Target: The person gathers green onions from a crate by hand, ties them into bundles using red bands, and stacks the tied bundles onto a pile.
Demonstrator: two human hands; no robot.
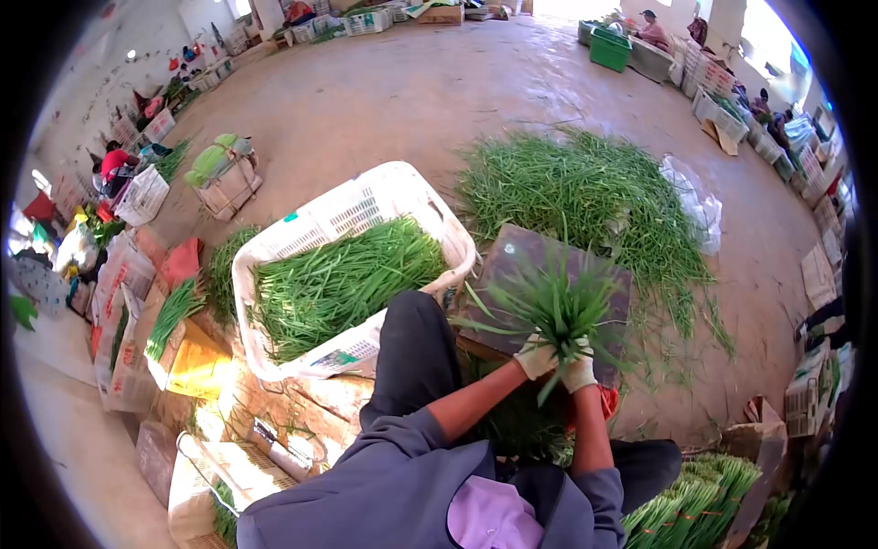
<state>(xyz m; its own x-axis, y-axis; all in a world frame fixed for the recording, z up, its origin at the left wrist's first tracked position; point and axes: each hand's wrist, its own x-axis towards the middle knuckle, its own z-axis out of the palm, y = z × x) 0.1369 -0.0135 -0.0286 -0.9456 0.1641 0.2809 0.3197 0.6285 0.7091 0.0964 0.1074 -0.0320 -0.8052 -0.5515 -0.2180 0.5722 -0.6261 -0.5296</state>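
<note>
A bunch of green chives [560,297] stands up between my two gloved hands, its leaf tips fanning out over a dark, flat board [512,265]. My left hand [536,358], in a pale glove, is closed round the lower part of the bunch. Beside it, my right hand [578,370] grips the same bunch. Leaves cover part of the fingers of both. Just beyond the board lies a large loose heap of chives [585,197] on the floor. To my left, a white plastic crate [366,192] holds many more chives.
Tied bundles of chives [700,499] lie by my right leg. At left are a yellow container [197,366], a tan basket [187,485] and a strapped bale [226,178]. A clear plastic sheet [700,206] borders the heap. Other people sit among crates along both walls.
</note>
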